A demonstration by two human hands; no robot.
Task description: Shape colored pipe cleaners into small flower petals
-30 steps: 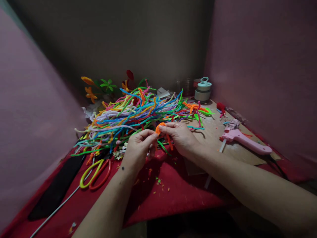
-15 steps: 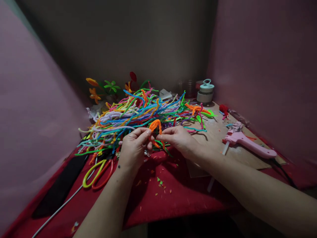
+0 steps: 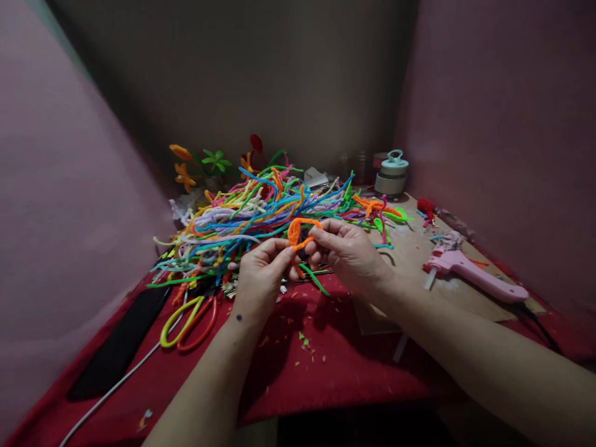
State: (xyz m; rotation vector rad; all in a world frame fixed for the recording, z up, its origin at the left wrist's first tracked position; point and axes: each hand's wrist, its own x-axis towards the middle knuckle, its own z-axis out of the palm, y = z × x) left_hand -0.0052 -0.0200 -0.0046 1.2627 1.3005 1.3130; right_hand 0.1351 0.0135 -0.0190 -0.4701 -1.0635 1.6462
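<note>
An orange pipe cleaner (image 3: 305,221), bent into loops, is held up between my two hands in front of the pile. My left hand (image 3: 265,264) pinches it at the lower left, thumb against the fingers. On the other side my right hand (image 3: 342,248) grips a length of the same pipe cleaner between thumb and fingertips. A short orange end hangs below the left fingertips. Just behind the hands lies a big heap of many-coloured pipe cleaners (image 3: 242,217), partly covered by them.
Yellow-and-red-handled scissors (image 3: 189,329), a white cable (image 3: 116,388) and a black flat object (image 3: 118,344) lie at left. A pink hot glue gun (image 3: 484,276) rests on a board (image 3: 414,245) at right. Pipe-cleaner flowers (image 3: 186,177) and a lidded jar (image 3: 392,174) stand behind.
The right part of the orange pipe cleaner has been bent round into a wider loop. My right hand has risen slightly and keeps its pinch. The view has shifted a little.
</note>
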